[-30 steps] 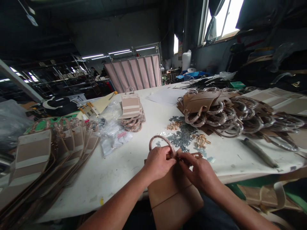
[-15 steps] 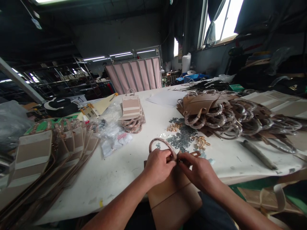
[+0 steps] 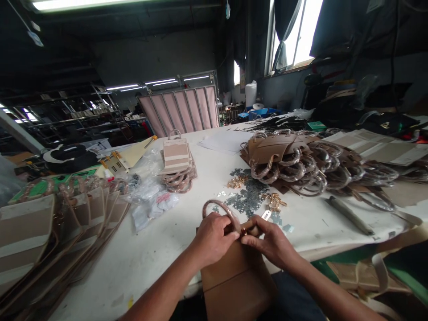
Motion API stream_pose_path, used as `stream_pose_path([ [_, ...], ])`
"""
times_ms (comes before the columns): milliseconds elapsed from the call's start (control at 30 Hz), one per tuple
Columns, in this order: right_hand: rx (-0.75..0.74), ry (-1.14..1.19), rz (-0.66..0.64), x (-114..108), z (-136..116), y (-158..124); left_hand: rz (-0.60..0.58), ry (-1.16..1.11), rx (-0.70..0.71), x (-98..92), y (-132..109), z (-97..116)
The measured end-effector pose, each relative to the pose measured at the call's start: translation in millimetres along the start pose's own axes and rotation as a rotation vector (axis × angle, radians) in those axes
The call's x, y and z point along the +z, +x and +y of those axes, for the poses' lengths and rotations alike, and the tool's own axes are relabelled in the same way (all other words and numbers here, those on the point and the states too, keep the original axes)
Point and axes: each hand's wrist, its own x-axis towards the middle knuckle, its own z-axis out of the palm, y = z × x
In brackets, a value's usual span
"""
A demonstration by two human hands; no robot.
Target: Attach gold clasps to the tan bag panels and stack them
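The handle [image 3: 216, 205] arches just above the left hand [image 3: 211, 238]'s grip.

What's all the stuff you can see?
tan leather bag panel: one, tan, near edge, under both hands
curved pink-brown handle: one, pink-brown, atop the panel
heap of tan pieces with wrapped handles: many, tan, far right
stack of pink striped bag fronts: several, pink and cream, far middle
row of beige striped panels: many, beige, left
gold metal clasps: two heaps, gold, centre
small silver plates: many, silver, centre
grey rod: one, grey, right
clear plastic bags: few, clear, left of centre
white table: one, white, underneath
left hand: one, grips the handle's end
right hand: one, pinches the same end
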Motion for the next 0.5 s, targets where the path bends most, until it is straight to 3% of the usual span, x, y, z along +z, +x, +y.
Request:
stream_pose_path([
  [133, 0.046, 0.005, 0.065, 15.2, 10.0, 7.3, 0.106, 0.217, 0.075, 12.0, -5.4, -17.5],
  [267, 0.139, -0.044, 0.068, 15.0, 18.5, 18.4, 0.352, 0.405, 0.317, 32.6, -29.3, -48.2],
  [333, 0.163, -0.044, 0.063, 13.8, 20.4, 23.4, 0.517, 0.399, 0.320, 43.3, -45.3, -68.0],
  [367, 0.167, -0.033, 0.057, 14.1, 20.6, 25.8, 0.612, 0.345, 0.232, 48.0, -53.0, -77.8],
  [433, 0.160, 0.009, 0.044, 16.7, 19.7, 31.6, 0.756, 0.107, -0.094, 55.1, -65.9, -94.3],
  [500, 0.128, 0.061, 0.047, 21.2, 17.5, 39.4, 0.738, -0.296, -0.425, 57.2, -73.9, -102.2],
])
